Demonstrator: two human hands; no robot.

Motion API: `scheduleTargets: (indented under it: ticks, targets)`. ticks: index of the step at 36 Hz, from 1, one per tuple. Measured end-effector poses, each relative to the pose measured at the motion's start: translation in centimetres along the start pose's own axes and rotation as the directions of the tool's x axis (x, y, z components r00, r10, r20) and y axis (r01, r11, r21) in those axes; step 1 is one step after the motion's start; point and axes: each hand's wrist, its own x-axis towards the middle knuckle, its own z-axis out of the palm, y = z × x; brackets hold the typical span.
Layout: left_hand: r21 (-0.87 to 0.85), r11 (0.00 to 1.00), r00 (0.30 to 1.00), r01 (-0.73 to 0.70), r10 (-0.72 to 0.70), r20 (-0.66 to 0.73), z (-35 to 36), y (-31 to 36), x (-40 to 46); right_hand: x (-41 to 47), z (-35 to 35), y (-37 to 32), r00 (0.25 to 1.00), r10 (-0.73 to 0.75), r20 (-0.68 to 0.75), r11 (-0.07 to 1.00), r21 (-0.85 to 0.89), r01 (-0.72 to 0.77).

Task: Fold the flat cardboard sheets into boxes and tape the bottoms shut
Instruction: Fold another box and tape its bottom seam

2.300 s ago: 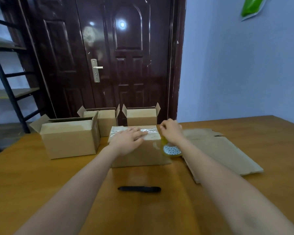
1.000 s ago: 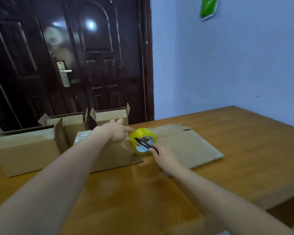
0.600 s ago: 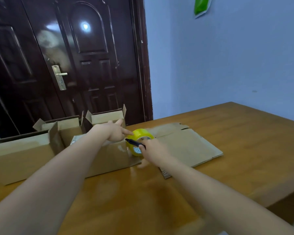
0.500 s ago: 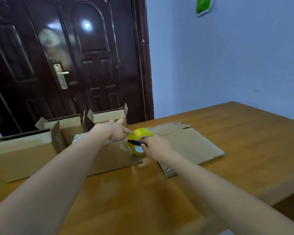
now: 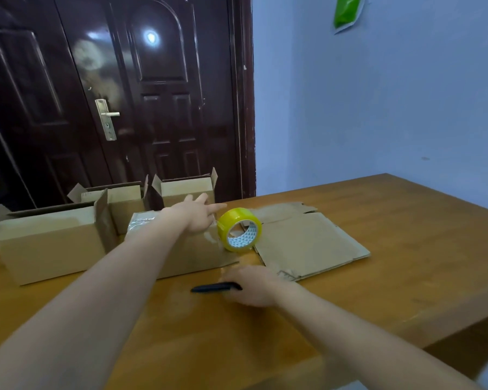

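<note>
Hands (image 5: 199, 218) beside tape roll (image 5: 239, 229)

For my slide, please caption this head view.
Left hand presses taped box; right hand sets down black cutter near tape roll.

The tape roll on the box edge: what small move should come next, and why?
Probably the right hand lets go of the black cutter on the table and takes the tape roll, because it sits tilted at the taped box edge, beside the left hand.
</note>
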Motion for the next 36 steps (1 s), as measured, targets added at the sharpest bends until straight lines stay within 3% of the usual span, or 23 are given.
scheduleTargets:
  ticks: [4, 7, 9, 13, 16, 18, 19, 21, 24, 31, 36]
  targets:
    - [-0.043, 0.999, 0.998, -0.021, 0.019, -0.056, 0.5, -0.6, -0.7, 0.4, 0.6, -1.8, 0.99, -0.126, 0.062, 0.991, -0.031, 0.128]
    - [-0.093, 0.995, 0.993, -0.046, 0.035, -0.115, 1.3, -1.3, -1.2, 0.8, 0.2, -2.9, 0.982, -0.139, 0.126, 0.983, -0.098, 0.152]
    - [-0.147, 0.987, 0.988, -0.06, 0.038, -0.147, 2.0, -1.6, -1.5, 1.2, -0.4, -3.3, 0.986, -0.144, 0.085, 0.982, -0.11, 0.153]
    - [-0.209, 0.975, 0.98, -0.076, 0.035, -0.195, 2.8, -1.7, -1.7, 3.0, -2.4, -2.6, 0.952, -0.086, -0.294, 0.994, -0.085, 0.063]
    - [-0.236, 0.968, 0.979, -0.083, 0.036, -0.2, 3.1, -2.0, -1.7, 5.1, -3.7, -0.7, 0.772, 0.047, -0.634, 0.997, -0.017, -0.075]
    - [-0.261, 0.961, 0.979, -0.087, 0.034, -0.202, 3.2, -2.0, -1.7, 6.4, -4.5, 0.8, 0.702, 0.111, -0.703, 0.987, -0.008, -0.163]
    - [-0.272, 0.958, 0.979, -0.088, 0.032, -0.203, 3.3, -2.0, -1.8, 7.0, -4.9, 1.4, 0.718, 0.144, -0.681, 0.976, -0.02, -0.215]
    - [-0.279, 0.956, 0.979, -0.09, 0.034, -0.199, 3.2, -2.0, -1.8, 8.0, -5.2, 2.3, 0.819, 0.199, -0.538, 0.96, -0.061, -0.273]
    - [-0.285, 0.954, 0.979, -0.096, 0.04, -0.198, 3.0, -2.0, -1.8, 9.3, -5.1, 2.3, 0.921, 0.215, -0.323, 0.953, -0.137, -0.271]
    - [-0.313, 0.944, 0.978, -0.108, 0.043, -0.206, 3.1, -2.2, -1.5, 10.1, -4.8, 3.0, 0.945, 0.197, -0.261, 0.955, -0.167, -0.245]
    - [-0.31, 0.944, 0.975, -0.114, 0.046, -0.219, 3.3, -2.2, -1.3, 9.9, -4.2, 2.8, 0.914, 0.226, -0.336, 0.951, -0.125, -0.282]
